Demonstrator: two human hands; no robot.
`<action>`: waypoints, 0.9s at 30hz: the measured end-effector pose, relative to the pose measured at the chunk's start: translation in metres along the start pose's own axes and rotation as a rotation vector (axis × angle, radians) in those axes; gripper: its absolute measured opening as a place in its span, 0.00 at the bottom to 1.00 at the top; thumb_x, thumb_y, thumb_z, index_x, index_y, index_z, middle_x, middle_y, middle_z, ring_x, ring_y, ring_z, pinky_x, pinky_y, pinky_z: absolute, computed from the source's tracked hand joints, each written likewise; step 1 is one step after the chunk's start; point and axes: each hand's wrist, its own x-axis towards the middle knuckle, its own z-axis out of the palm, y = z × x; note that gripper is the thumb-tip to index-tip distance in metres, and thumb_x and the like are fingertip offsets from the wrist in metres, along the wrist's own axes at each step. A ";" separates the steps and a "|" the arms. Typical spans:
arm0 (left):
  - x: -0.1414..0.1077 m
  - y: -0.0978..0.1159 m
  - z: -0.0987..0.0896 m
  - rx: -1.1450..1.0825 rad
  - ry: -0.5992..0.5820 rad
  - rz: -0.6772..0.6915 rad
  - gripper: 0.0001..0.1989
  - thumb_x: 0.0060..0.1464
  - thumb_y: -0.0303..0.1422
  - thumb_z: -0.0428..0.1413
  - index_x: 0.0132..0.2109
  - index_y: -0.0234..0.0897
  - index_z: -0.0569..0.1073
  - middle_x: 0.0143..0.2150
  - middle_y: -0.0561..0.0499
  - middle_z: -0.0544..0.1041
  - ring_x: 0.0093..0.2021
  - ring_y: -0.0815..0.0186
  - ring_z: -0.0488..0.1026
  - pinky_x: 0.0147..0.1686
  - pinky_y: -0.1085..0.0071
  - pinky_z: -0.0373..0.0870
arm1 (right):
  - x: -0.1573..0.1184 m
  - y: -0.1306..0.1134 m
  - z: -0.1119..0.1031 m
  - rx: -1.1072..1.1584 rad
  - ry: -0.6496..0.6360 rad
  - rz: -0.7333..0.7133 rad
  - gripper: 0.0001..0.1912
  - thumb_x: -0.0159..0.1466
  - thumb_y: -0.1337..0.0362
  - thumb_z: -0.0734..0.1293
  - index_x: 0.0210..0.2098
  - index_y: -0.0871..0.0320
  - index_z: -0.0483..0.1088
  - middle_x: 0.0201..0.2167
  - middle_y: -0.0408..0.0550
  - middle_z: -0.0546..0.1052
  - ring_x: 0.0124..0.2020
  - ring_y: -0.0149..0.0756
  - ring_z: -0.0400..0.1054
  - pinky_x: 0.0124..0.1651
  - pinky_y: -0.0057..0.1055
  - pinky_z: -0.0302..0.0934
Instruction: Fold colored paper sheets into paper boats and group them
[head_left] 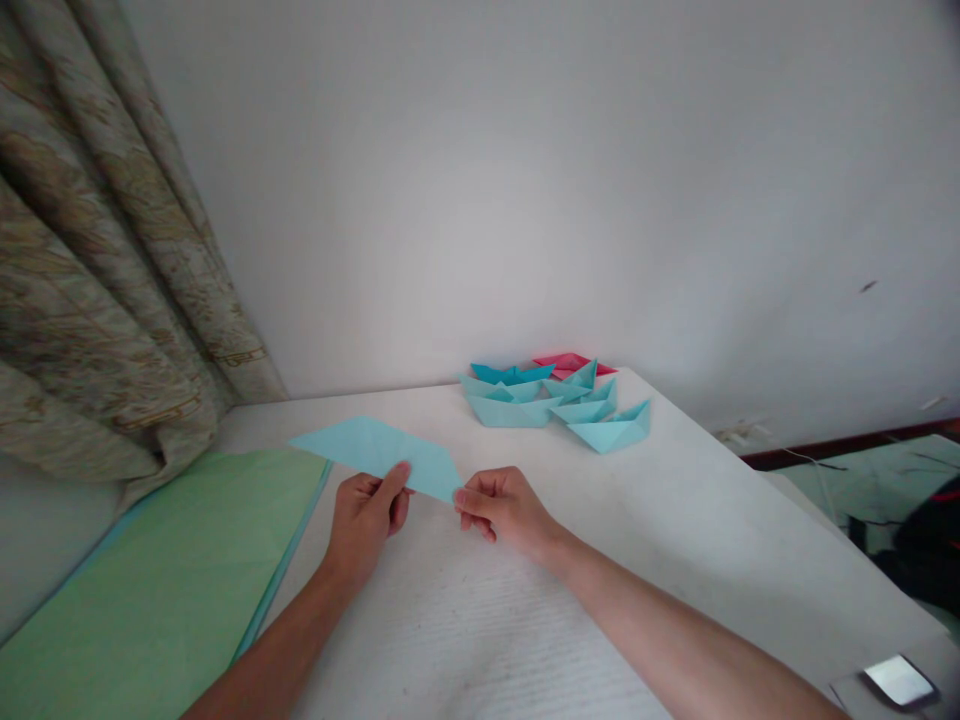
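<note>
A folded light blue paper (375, 448) is held above the white table, its long point reaching to the left. My left hand (369, 512) pinches its lower edge near the middle, thumb on top. At the paper's right end, my right hand (501, 505) grips the corner between thumb and fingers. Beyond my hands, several folded paper boats stand near the wall: light blue ones (611, 430), a darker blue one (513, 374) and a red one (574, 363).
Large green sheets (172, 570) with blue edges beneath them lie on the left of the white table (465, 620). A patterned curtain (97, 250) hangs at the left. A shiny flat object (898, 680) is at the lower right.
</note>
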 end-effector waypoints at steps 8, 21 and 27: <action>-0.004 0.012 0.007 -0.303 -0.191 0.124 0.33 0.45 0.36 0.63 0.58 0.42 0.61 0.55 0.41 0.70 0.28 0.66 0.73 0.13 0.76 0.65 | -0.003 -0.007 -0.003 0.385 -0.080 0.140 0.16 0.52 0.57 0.69 0.17 0.60 0.64 0.09 0.39 0.63 0.10 0.23 0.49 0.15 0.26 0.39; 0.009 0.010 0.005 -0.497 0.031 -0.182 0.11 0.50 0.34 0.61 0.39 0.33 0.73 0.37 0.46 0.80 0.32 0.62 0.78 0.18 0.76 0.75 | -0.006 -0.007 -0.001 0.053 0.109 -0.214 0.19 0.57 0.50 0.66 0.22 0.58 0.63 0.13 0.38 0.63 0.13 0.24 0.52 0.17 0.25 0.44; 0.003 0.012 0.012 -0.559 -0.107 -0.277 0.11 0.52 0.30 0.60 0.42 0.29 0.73 0.43 0.40 0.79 0.40 0.58 0.78 0.33 0.71 0.79 | -0.015 -0.006 0.004 -0.427 0.067 -0.375 0.15 0.60 0.60 0.65 0.46 0.56 0.65 0.16 0.33 0.61 0.16 0.24 0.52 0.21 0.24 0.48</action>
